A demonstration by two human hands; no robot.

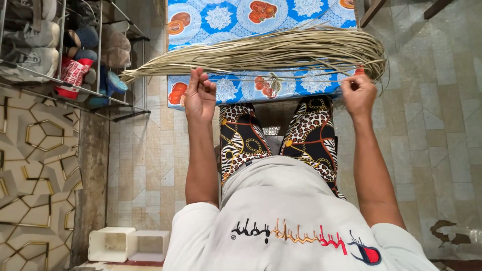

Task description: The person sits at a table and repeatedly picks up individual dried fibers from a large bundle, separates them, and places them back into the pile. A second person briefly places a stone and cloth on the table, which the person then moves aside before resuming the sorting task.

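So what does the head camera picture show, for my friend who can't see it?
A seated person's left hand and right hand pinch a thin strand pulled from a long bundle of dry straw-coloured fibres. The bundle lies across a table with a blue patterned cloth. A shoe rack stands at the left on the tiled floor.

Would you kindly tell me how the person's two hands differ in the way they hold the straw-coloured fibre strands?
The left hand is a closed fist near the bundle of strands' tapered end; the right hand pinches near its looped end. The left sits nearer the shoe rack. Both are raised above the patterned cloth.
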